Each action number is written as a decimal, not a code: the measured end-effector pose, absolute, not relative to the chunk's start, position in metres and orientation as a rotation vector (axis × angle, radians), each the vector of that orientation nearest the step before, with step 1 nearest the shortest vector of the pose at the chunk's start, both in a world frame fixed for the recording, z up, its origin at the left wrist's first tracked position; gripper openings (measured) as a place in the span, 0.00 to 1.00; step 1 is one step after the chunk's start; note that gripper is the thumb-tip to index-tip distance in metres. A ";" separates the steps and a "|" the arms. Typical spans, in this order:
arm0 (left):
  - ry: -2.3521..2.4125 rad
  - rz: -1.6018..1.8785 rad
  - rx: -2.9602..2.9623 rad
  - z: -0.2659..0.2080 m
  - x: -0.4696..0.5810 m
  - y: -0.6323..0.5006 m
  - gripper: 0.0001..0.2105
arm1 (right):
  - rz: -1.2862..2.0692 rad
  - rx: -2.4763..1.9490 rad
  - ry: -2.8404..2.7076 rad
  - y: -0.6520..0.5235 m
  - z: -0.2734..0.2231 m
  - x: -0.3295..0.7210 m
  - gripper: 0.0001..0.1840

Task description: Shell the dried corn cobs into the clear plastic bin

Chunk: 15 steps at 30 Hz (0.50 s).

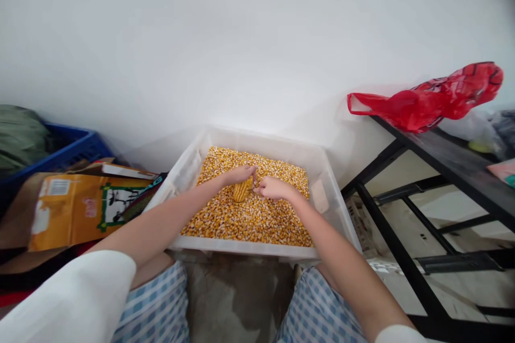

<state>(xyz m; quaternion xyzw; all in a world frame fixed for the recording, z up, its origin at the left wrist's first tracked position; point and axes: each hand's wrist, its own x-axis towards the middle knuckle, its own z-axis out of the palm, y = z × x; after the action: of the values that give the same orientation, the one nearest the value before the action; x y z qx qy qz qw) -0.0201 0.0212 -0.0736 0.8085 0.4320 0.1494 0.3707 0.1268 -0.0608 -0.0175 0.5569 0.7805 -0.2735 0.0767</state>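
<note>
A white plastic tub (pixel 326 193) stands on the floor in front of my knees, filled with loose yellow corn kernels (pixel 241 220). My left hand (pixel 238 174) grips a yellow corn cob (pixel 242 190) held upright over the kernels near the tub's middle. My right hand (pixel 272 187) is closed right beside the cob, touching its side, with what looks like a thin tool between the fingers; I cannot make it out clearly.
An orange cardboard box (pixel 76 211) lies to the left of the tub, with a blue crate (pixel 66 153) behind it. A black metal-framed table (pixel 434 155) stands at the right, carrying a red plastic bag (pixel 434 96). A white wall rises behind.
</note>
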 end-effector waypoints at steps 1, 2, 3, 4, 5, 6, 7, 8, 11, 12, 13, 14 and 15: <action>1.107 0.406 2.066 -0.074 -0.026 0.026 0.25 | -0.808 1.640 2.354 -0.061 -0.019 0.126 0.21; 1.109 0.420 2.062 -0.075 -0.031 0.030 0.25 | -0.791 1.606 2.377 -0.060 -0.020 0.124 0.21; 1.116 0.426 2.060 -0.074 -0.035 0.034 0.24 | -0.765 1.586 2.398 -0.060 -0.023 0.123 0.21; 1.128 0.429 2.059 -0.074 -0.039 0.036 0.24 | -0.729 1.587 2.417 -0.060 -0.026 0.122 0.21; 1.139 0.434 2.058 -0.073 -0.042 0.037 0.24 | -0.684 1.609 2.436 -0.060 -0.028 0.120 0.22; 1.147 0.438 2.059 -0.072 -0.044 0.038 0.24 | -0.634 1.651 2.451 -0.059 -0.031 0.119 0.22; 1.155 0.443 2.061 -0.070 -0.046 0.038 0.24 | -0.588 1.700 2.462 -0.059 -0.033 0.118 0.23; 1.159 0.444 2.064 -0.069 -0.046 0.037 0.24 | -0.554 1.748 2.468 -0.058 -0.035 0.117 0.23; 1.177 0.458 2.059 -0.066 -0.046 0.036 0.24 | -0.513 1.845 2.455 -0.056 -0.037 0.116 0.23; 1.181 0.458 2.054 -0.066 -0.045 0.035 0.24 | -0.502 1.863 2.447 -0.056 -0.038 0.116 0.23; 1.181 0.462 2.051 -0.066 -0.045 0.035 0.24 | -0.496 1.869 2.443 -0.056 -0.038 0.115 0.23; 1.179 0.467 2.051 -0.066 -0.045 0.036 0.24 | -0.489 1.871 2.443 -0.055 -0.039 0.115 0.23; 1.178 0.473 2.053 -0.066 -0.045 0.036 0.24 | -0.484 1.873 2.443 -0.055 -0.040 0.115 0.23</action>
<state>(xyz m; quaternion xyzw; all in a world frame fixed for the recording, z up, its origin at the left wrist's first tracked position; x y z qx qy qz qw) -0.0448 0.0359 -0.0664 0.7949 0.4561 0.1830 0.3559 0.1151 -0.0554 -0.0396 0.6009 0.7840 -0.1553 0.0127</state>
